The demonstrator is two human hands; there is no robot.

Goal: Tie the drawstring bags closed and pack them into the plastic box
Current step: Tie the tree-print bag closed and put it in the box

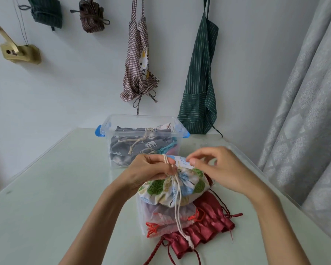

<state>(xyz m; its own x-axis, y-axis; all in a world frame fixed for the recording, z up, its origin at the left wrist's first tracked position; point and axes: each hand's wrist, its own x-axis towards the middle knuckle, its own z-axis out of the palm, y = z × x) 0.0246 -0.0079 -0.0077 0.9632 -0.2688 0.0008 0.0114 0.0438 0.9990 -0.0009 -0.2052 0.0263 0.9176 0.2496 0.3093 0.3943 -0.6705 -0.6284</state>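
A tree-print drawstring bag (pixel 175 185) sits near the middle of the pale surface (pixel 55 188), on top of a small stack: a sheer white organza bag (pixel 161 217) with orange-red ties lies under it, and a dark red satin bag (pixel 204 230) lies at the bottom, spreading toward the near right. The left hand (pixel 147 169) holds the gathered neck of the tree-print bag on its left side, its fingers (pixel 157 159) curled round the cream drawstring cord (pixel 177 207) where it leaves the neck. From there the cord runs down over the front of the bag and the organza bag, and its knotted end rests on the red satin. The right hand (pixel 220 167) is at the right side of the neck, its fingers (pixel 193 161) bent and the thumb and forefinger pinching the blue-dotted upper edge of the fabric.

Just beyond the hands, toward the far side of the surface, stands the clear plastic box (pixel 141 138) with blue latches at its left and right ends and no lid on it. Inside lies a grey animal-print bag (pixel 126 148) with a tied cream cord, and teal and pink fabric shows at its right.

On the wall behind hang a checked apron (pixel 139 69) with a cartoon figure and a green striped apron (pixel 201 83). A grey curtain (pixel 304 111) fills the right.
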